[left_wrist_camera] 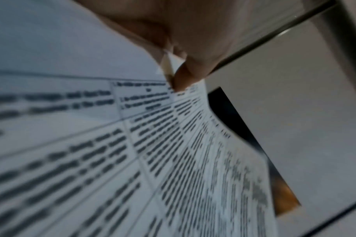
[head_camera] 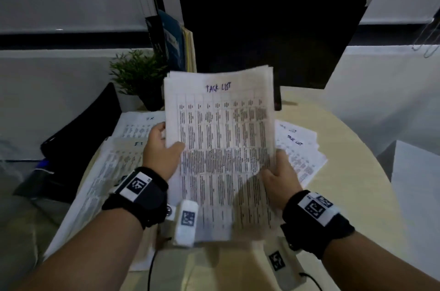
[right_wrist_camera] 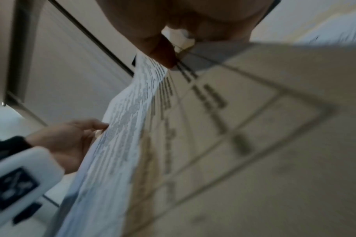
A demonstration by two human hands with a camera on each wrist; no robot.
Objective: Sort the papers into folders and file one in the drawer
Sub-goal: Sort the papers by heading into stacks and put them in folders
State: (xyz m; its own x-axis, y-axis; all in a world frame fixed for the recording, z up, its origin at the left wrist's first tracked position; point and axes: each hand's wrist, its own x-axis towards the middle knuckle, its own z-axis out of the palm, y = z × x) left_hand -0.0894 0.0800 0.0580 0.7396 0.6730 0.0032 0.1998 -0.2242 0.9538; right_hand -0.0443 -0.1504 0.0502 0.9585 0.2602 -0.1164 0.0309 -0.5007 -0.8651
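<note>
Paper is thin and floppy, so the stack is gripped at both side edges by the left hand and right hand.

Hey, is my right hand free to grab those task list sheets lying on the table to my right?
Probably not yet. The right hand and left hand both grip the raised stack of papers. The loose sheets lie uncovered on the table, so nothing else blocks them.
</note>
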